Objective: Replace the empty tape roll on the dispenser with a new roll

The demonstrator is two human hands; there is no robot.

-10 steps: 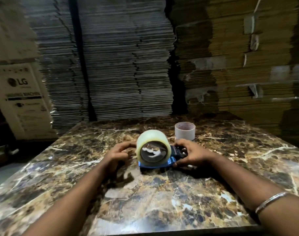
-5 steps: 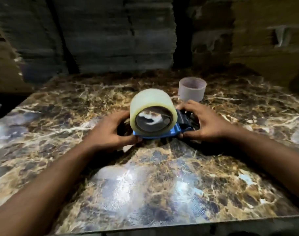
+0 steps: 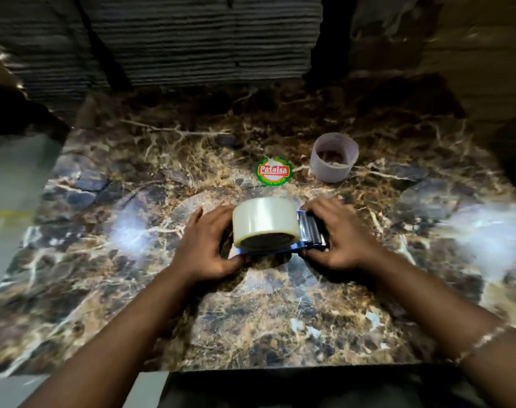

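Observation:
A full roll of clear tape (image 3: 265, 220) sits on the blue tape dispenser (image 3: 308, 234), which lies on the brown marble table (image 3: 280, 325). My left hand (image 3: 205, 245) grips the left side of the roll and the blue base under it. My right hand (image 3: 336, 234) holds the dispenser's right end, by its black roller. Behind them the empty tape core (image 3: 334, 157) stands upright on the table, apart from both hands.
A round green and red sticker (image 3: 274, 170) lies flat just left of the empty core. Stacks of flattened cardboard rise behind the table's far edge. The table's near edge runs across the bottom of the view.
The view has tilted down, so the table fills the frame and the sticker shows. Both hands stay on the roll and dispenser, with the left hand closing further around the roll.

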